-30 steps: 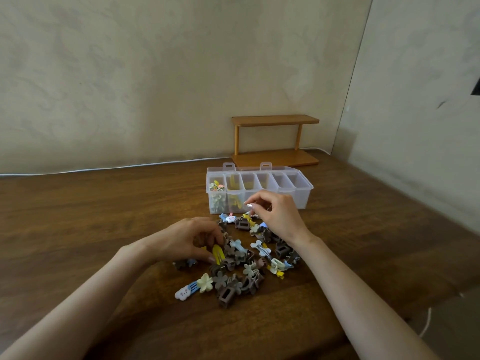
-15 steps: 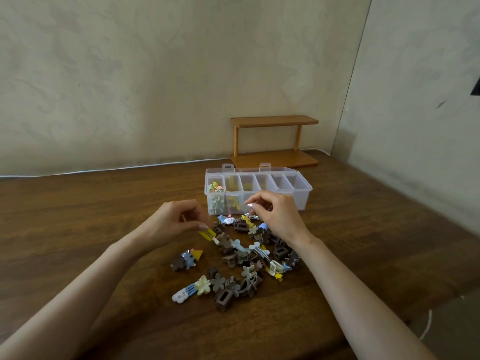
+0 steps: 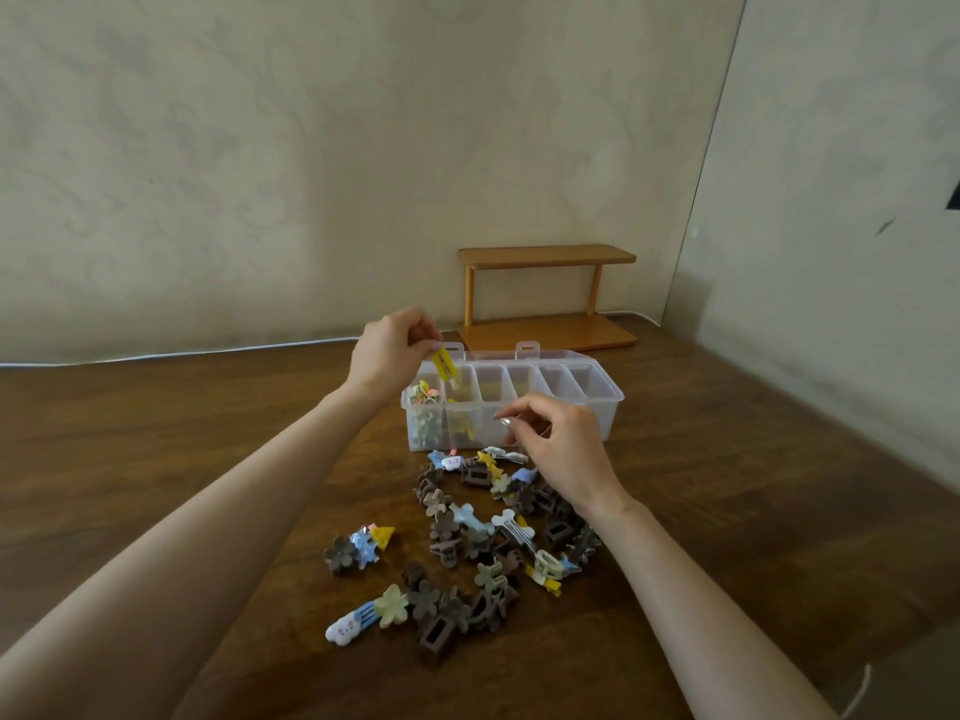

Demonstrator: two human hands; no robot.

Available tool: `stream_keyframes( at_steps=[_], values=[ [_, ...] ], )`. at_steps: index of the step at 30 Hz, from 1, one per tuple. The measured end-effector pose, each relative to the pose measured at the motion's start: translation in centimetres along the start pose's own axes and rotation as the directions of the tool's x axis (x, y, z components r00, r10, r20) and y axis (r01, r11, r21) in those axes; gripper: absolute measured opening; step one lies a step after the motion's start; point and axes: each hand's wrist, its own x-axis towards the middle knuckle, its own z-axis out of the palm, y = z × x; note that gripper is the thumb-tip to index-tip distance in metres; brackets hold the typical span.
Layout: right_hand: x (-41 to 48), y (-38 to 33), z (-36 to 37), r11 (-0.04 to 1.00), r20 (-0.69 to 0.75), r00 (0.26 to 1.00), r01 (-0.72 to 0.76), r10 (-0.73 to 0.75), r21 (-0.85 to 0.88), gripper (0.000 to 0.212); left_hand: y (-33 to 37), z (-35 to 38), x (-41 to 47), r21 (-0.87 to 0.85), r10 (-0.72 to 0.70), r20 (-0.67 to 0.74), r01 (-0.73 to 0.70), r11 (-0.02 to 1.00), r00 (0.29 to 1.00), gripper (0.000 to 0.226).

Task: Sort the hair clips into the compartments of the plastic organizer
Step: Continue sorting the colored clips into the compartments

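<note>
Hair clips [image 3: 498, 537] lie mostly in a loose heap on the wooden surface [image 3: 156, 459], below and nearer the person than both hands. A few strays sit apart, beneath the left forearm.

One second ago the left hand [image 3: 387, 350] was down in that heap, closing on a yellow clip [image 3: 445, 365]. Half a second ago it had lifted the clip just clear. Now it is raised over the left end of the plastic organizer [image 3: 615, 402], thumb and fingertips pinching the clip's top so that it hangs tilted below the hand. The clip appears to hang above the second compartment [image 3: 460, 407] from the left, where other yellow pieces already lie. The compartment directly under the hand's wrist side holds pale green and mixed pieces.

The right hand [image 3: 566, 444] has hardly moved. It hovers at the organizer's front wall, over the far edge of the heap, with its fingers curled. Whether they hold a clip I cannot tell.

The pick and the carry look finished, and only the release remains for this clip. Most of the heap is unsorted, so the task is probably at an early stage.
</note>
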Motion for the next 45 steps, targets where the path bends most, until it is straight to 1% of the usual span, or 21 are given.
stream_keyframes(
  at_steps=[8,12,14,16,18,20,21,23,26,28,30,32,35,38,42,45],
  values=[
    [0.3,0.0,-0.2,1.0,-0.015,1.0,0.015,-0.015,-0.006,0.013,-0.4,2.2,1.7,0.087,-0.02,0.105,0.011,0.996,0.994,0.003],
    [0.3,0.0,-0.2,1.0,-0.026,1.0,0.005,-0.005,-0.014,0.012,-0.5,2.7,1.5,0.156,-0.01,0.207,-0.023,0.987,0.978,0.011],
    [0.4,0.1,-0.5,1.0,-0.045,0.999,-0.014,0.013,-0.025,0.012,-0.5,2.7,1.2,0.182,0.026,0.195,-0.062,0.981,0.98,0.013],
    [0.5,0.2,-1.1,0.998,-0.046,0.998,-0.048,0.047,-0.029,0.012,-0.4,2.4,0.4,0.233,0.088,0.147,-0.121,0.965,0.985,0.015],
    [0.7,0.4,-2.0,0.993,-0.006,0.994,-0.106,0.106,-0.05,0.012,0.0,1.9,-0.9,0.249,0.151,0.104,-0.173,0.953,0.983,0.015],
    [0.8,0.6,-3.0,0.982,0.047,0.984,-0.164,0.169,-0.097,0.014,0.7,1.3,-2.8,0.211,0.219,0.077,-0.23,0.95,0.973,0.009],
    [0.9,0.8,-3.4,0.975,0.067,0.979,-0.182,0.192,-0.127,0.015,1.0,1.0,-3.9,0.185,0.248,0.089,-0.261,0.948,0.965,0.005],
    [1.0,0.9,-4.0,0.959,0.119,0.964,-0.212,0.237,-0.187,0.02,1.6,0.5,-5.7,0.127,0.274,0.189,-0.3,0.945,0.943,0.005],
    [0.9,0.8,-4.5,0.94,0.255,0.917,-0.25,0.307,-0.231,0.025,2.2,0.3,-7.5,0.065,0.285,0.367,-0.33,0.942,0.886,0.007],
    [0.7,0.7,-4.6,0.947,0.347,0.884,-0.258,0.312,-0.193,0.027,2.3,0.5,-8.3,0.047,0.312,0.412,-0.361,0.931,0.856,0.005],
    [0.6,0.4,-4.4,0.955,0.423,0.857,-0.249,0.294,-0.159,0.02,2.3,0.9,-8.7,0.029,0.329,0.459,-0.384,0.923,0.825,0.01],
    [0.6,0.4,-4.2,0.961,0.464,0.842,-0.223,0.275,-0.165,0.011,2.1,1.4,-8.9,0.037,0.326,0.528,-0.405,0.913,0.784,0.019],
    [0.6,0.5,-4.0,0.963,0.501,0.822,-0.226,0.271,-0.15,0.018,1.9,1.7,-9.1,0.076,0.281,0.628,-0.416,0.906,0.726,0.035],
    [0.6,0.4,-3.9,0.967,0.533,0.808,-0.234,0.253,-0.104,0.023,1.8,1.5,-8.9,0.12,0.232,0.662,-0.406,0.906,0.713,0.046],
    [0.8,1.2,-4.6,0.964,0.509,0.82,-0.247,0.262,-0.099,0.024,1.8,0.7,-8.6,0.17,0.133,0.717,-0.357,0.918,0.684,0.059],
    [0.7,1.7,-4.9,0.955,0.551,0.781,-0.266,0.294,-0.133,0.02,2.0,0.0,-8.4,0.192,0.093,0.755,-0.355,0.915,0.649,0.064]
  ],
)
